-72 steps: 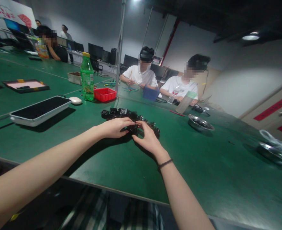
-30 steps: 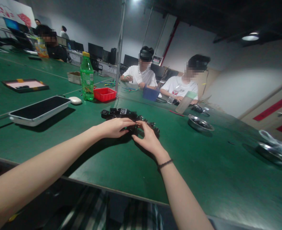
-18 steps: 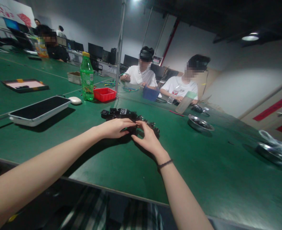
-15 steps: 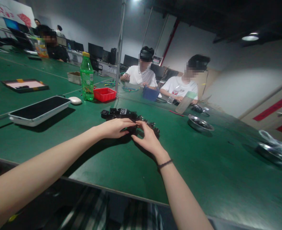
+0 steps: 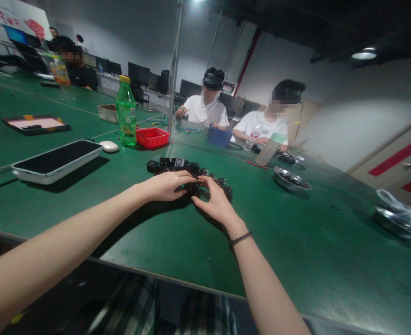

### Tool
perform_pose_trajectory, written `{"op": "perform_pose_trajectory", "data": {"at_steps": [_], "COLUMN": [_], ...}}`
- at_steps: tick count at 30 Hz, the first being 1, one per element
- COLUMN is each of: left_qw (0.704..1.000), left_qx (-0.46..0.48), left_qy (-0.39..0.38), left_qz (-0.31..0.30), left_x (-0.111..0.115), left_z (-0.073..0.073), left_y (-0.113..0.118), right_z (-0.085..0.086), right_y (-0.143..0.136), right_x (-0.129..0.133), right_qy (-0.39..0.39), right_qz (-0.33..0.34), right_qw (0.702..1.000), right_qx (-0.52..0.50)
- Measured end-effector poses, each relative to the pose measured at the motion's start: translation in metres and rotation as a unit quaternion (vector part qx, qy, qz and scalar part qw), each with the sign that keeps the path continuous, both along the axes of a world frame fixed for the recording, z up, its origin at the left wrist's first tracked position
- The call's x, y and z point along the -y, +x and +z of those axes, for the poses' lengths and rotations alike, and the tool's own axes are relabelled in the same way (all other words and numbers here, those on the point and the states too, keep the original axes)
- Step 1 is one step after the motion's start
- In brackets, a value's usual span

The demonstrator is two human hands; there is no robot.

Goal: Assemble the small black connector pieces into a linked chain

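Both of my hands meet at a small black part (image 5: 192, 187) on the green table (image 5: 177, 237). My left hand (image 5: 165, 186) pinches it from the left, my right hand (image 5: 216, 204) from the right. A black band circles my right wrist. Just behind my fingers lies a pile of black parts (image 5: 177, 166), and more of them trail off to the right (image 5: 222, 185). My fingers hide most of the held part.
A white tray with a dark inlay (image 5: 57, 160) lies to the left, with a white mouse (image 5: 109, 146), green bottle (image 5: 126, 113) and red bin (image 5: 152, 137) behind it. Metal bowls (image 5: 292, 180) (image 5: 399, 222) sit right. Two people in white shirts work across the table.
My hands stay at the same spot, with only small finger movements on the black part. People in the far background have shifted slightly.
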State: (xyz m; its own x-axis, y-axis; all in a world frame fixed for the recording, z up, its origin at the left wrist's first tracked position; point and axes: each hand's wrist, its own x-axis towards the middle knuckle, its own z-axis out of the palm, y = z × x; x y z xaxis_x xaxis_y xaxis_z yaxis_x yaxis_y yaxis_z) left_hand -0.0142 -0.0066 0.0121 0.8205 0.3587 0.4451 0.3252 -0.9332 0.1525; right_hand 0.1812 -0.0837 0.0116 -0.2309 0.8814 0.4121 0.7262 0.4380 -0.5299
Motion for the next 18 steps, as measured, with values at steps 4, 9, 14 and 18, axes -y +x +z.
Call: {"op": "perform_pose_trajectory", "data": {"at_steps": [4,9,14,18], "left_qw": [1.000,1.000,1.000,0.999], "left_qx": [0.002,-0.002,-0.011,-0.024], "left_qy": [-0.006,-0.010,-0.007,0.002], "left_qz": [0.001,0.004,0.011,0.021], "left_x": [0.0012,0.0021,0.0021,0.0024], "left_z": [0.0012,0.0023,0.0024,0.0027], "left_y": [0.0003,0.0004,0.0002,0.0001], "right_z": [-0.0011,-0.0023,-0.0015,-0.0003], "right_y": [0.0003,0.0011,0.0009,0.0006], "right_x": [-0.0005,-0.0007,-0.0001,0.0003], "right_qy": [0.003,0.005,-0.002,-0.003], "right_qz": [0.002,0.002,-0.004,-0.002], "right_qw": [1.000,1.000,1.000,1.000], "right_qx": [-0.005,-0.005,0.001,0.001]}}
